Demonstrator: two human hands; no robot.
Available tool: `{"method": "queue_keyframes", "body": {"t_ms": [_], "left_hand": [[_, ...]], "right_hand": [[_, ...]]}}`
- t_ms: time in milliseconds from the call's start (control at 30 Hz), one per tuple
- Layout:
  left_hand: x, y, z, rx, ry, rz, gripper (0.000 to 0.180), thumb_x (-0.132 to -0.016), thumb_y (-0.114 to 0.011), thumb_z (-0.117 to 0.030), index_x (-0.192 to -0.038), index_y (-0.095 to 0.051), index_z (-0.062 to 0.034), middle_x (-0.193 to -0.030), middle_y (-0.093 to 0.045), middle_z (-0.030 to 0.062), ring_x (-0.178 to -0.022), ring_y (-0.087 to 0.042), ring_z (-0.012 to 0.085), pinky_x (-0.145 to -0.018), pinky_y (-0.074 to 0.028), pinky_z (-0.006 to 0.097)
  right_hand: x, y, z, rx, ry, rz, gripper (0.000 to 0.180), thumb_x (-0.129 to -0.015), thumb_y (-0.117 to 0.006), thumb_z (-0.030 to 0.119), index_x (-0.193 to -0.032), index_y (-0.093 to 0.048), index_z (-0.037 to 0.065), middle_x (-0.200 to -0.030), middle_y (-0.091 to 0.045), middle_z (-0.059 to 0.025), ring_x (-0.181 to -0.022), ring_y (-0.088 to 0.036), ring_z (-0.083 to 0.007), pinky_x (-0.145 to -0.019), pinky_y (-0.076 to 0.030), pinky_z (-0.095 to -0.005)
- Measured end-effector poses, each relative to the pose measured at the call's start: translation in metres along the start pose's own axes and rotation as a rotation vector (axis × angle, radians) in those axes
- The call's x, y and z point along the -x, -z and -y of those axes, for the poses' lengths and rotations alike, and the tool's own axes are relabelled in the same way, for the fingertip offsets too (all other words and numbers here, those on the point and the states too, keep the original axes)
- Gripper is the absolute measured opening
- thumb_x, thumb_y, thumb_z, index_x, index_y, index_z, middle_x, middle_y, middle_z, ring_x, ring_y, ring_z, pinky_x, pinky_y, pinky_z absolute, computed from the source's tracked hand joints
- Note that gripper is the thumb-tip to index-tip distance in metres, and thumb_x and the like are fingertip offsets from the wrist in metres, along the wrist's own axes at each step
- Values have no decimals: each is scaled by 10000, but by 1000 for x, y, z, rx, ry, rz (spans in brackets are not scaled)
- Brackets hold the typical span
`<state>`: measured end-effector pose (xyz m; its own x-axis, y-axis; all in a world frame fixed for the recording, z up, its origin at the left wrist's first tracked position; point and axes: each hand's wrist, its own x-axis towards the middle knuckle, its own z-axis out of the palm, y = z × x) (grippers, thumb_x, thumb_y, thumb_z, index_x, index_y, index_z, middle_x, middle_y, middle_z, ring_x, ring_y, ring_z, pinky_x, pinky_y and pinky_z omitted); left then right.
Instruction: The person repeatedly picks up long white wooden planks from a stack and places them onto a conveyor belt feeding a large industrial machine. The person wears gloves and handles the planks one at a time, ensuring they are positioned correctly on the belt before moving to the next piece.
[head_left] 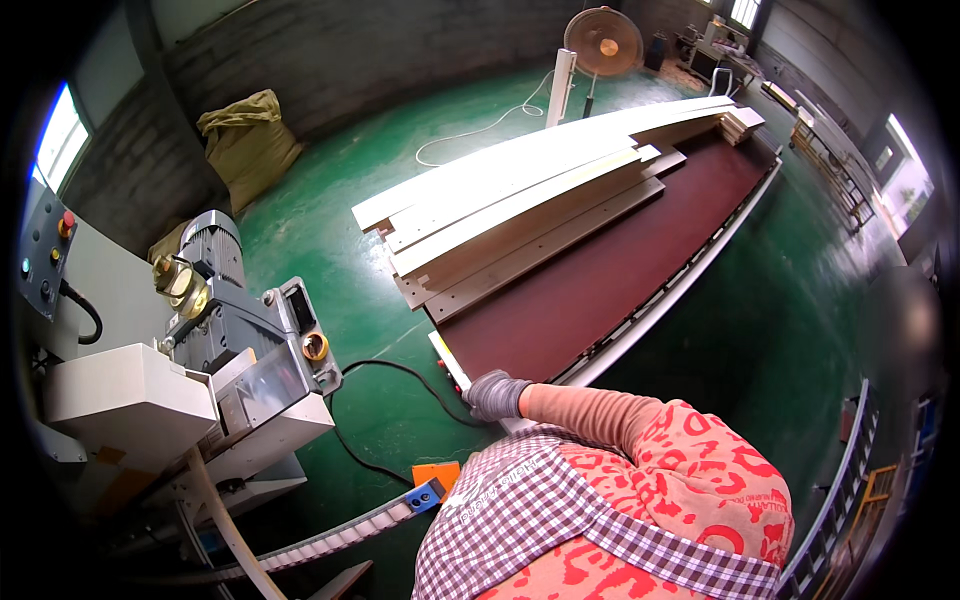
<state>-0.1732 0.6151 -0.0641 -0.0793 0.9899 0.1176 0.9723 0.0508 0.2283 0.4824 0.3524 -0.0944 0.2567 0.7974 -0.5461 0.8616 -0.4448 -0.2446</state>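
My right hand (495,396), in a grey knitted glove, is at the near end of a long conveyor table (600,270) with a dark red belt. Its fingers look curled in at the table's end, beside small red buttons (457,385); what they hold, if anything, is hidden. Stacked pale boards (520,225) lie lengthwise along the left side of the belt. Drilled holes show in the lowest board (550,245). A short stack of smaller boards (741,125) sits at the far end. My left hand is out of view.
At left stands a machine with a grey motor (213,245) and a control panel (45,250) with a red knob. A roller track (330,538) curves at lower left. Black cable (385,362) lies on the green floor. Farther off are a round fan (604,42) and a sack (248,150).
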Motion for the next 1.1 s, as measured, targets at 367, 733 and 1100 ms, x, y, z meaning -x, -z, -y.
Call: {"method": "queue_keyframes", "body": {"t_ms": [367,733,1100], "left_hand": [[204,4,-156,283,-15,91,643,-595,-872,-177,-1131,-577,20,-982,-630,180,-879,-586,329,-793,-486,455],[254,45,-474,54,-762,182,717,-518,-856,-267,-1133,-548,-65,-978,-586,151,-913,-577,373,-835,-459,459],[190,-50,-593,-90,-1257,211,808,-614,-840,-356,-1296,-533,-50,-1078,-624,149,-999,-573,336,-919,-424,469]], "right_hand": [[45,42,26,-305,525,255,518,-904,-634,372,-1265,-563,8,-1114,-658,-209,-1034,-629,-376,-875,-501,-436],[91,47,-22,-2013,514,292,706,-941,-534,544,-1362,-423,-12,-1309,-553,-200,-1167,-585,-281,-1006,-474,-428],[35,33,-296,-2355,-169,-740,343,-916,-658,364,-1023,-582,48,-960,-650,-92,-840,-656,-248,-775,-582,-413]]}}
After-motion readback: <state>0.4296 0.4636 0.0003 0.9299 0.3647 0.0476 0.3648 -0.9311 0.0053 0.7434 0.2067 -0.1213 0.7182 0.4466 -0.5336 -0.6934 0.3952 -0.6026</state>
